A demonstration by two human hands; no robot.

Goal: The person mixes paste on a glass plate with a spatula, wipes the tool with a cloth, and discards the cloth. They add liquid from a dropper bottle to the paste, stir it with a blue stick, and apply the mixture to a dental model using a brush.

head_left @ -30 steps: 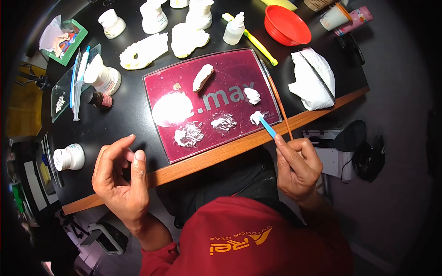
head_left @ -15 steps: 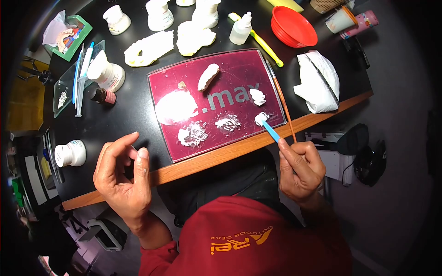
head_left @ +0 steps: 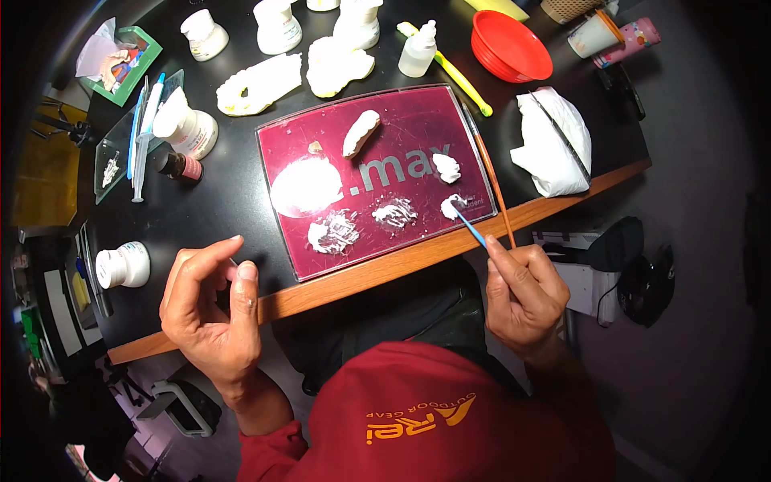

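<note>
My right hand (head_left: 526,301) grips a slim blue spatula (head_left: 472,230). The far end of the spatula touches a small mound of white paste (head_left: 451,206) at the lower right of a maroon mixing plate (head_left: 313,261). Just above that mound lies a second white lump (head_left: 446,168). Smeared white patches (head_left: 393,213) spread along the plate's near side, and a curved off-white piece (head_left: 361,133) rests near its far edge. My left hand (head_left: 213,305) hovers by the table's front edge, its thumb and index finger apart and the other fingers curled. I see nothing held in it.
A thin brush (head_left: 491,173) lies along the plate's right side, with a white wad (head_left: 554,145) beyond it. Behind the plate stand a dropper bottle (head_left: 418,52), a red bowl (head_left: 510,48) and several white jars (head_left: 277,28). A small dark bottle (head_left: 181,167) stands left.
The blue spatula has turned from showing its broad face to showing its thin edge, its tip still at the paste. My left hand has shifted very slightly.
</note>
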